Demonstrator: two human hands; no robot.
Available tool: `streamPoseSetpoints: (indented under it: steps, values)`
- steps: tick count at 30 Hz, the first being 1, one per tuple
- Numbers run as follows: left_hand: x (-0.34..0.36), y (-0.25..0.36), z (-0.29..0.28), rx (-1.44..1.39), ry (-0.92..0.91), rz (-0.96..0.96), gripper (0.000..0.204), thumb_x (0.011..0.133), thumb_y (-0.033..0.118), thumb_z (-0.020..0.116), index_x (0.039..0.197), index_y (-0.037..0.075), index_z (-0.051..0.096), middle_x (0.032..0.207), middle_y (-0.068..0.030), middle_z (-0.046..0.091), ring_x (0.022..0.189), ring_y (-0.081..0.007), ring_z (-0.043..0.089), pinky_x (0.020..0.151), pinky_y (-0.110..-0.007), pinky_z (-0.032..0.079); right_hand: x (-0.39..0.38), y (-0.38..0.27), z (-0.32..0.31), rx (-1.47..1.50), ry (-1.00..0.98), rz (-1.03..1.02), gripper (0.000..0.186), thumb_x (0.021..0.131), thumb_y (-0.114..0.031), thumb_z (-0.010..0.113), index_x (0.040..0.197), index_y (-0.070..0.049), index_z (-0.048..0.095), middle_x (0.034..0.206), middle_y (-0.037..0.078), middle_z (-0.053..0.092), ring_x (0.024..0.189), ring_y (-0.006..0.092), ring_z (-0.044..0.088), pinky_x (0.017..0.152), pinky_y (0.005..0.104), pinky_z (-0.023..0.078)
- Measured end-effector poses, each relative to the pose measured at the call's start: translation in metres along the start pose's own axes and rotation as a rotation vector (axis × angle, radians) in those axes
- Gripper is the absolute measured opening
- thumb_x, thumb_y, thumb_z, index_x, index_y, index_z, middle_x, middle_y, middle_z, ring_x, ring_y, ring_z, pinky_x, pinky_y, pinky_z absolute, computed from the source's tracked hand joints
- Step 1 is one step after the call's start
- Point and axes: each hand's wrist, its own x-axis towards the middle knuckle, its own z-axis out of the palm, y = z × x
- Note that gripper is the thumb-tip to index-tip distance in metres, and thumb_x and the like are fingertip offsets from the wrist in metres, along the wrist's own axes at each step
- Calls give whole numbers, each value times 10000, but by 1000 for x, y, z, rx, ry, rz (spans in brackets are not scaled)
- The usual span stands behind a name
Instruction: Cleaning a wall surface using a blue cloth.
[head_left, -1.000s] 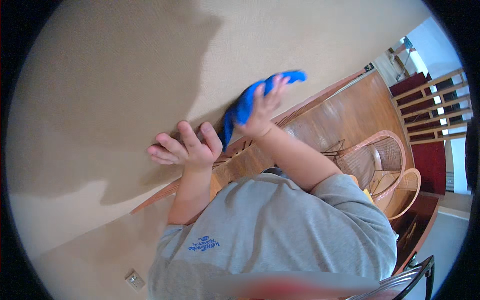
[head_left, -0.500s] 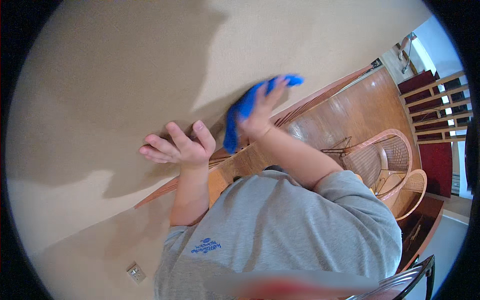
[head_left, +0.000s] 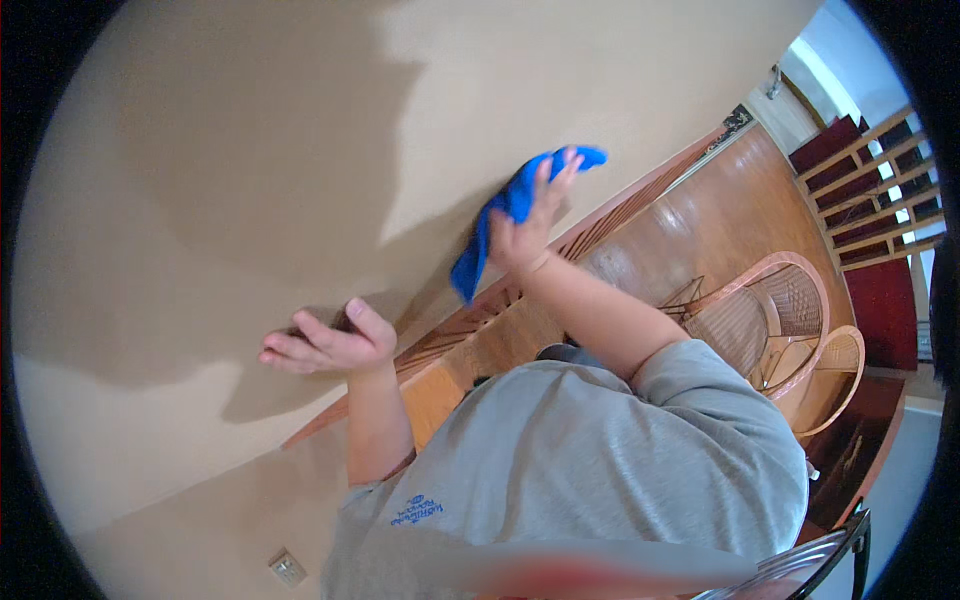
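My right hand [head_left: 530, 225] presses a blue cloth [head_left: 520, 195] against the beige wall [head_left: 480, 90]. Its fingers lie stretched along the cloth and are slightly blurred. One end of the cloth hangs down past the palm, and the other sticks out beyond the fingertips. To the left, my left hand [head_left: 335, 340] is held up near the same wall with its fingers loosely spread and nothing in it. I cannot tell whether it touches the wall.
A reddish baseboard [head_left: 650, 190] runs slantwise between wall and brown floor [head_left: 735, 205]. Rattan chairs [head_left: 770, 310] stand at the right, near a wooden slatted rack [head_left: 870, 190]. A wall socket [head_left: 287, 567] sits at the lower left.
My left hand has moved down and slightly left, away from the cloth. My right hand and the cloth have shifted a little to the right along the wall.
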Motion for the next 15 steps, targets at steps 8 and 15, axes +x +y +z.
streamPoseSetpoints:
  steps: [8, 15]
  values:
    - [58, 33, 39, -326, -89, -128, 704, 890, 299, 587, 1444, -2, 273, 1556, -220, 90, 1439, -403, -5, 1119, -582, -1, 7, 47, 29, -277, -351, -510, 735, 721, -564, 685, 1316, -166, 519, 1520, 231, 215, 1409, 496, 65, 1090, 648, 72]
    - [98, 108, 86, -333, -201, -26, 708, 905, 373, 536, 1456, 9, 283, 1559, -220, 99, 1434, -428, -52, 1106, -577, -72, 165, 39, 21, -154, 75, -110, 838, 788, -433, 600, 1425, 35, 321, 1483, 346, 197, 1367, 564, 121, 1064, 669, 72]
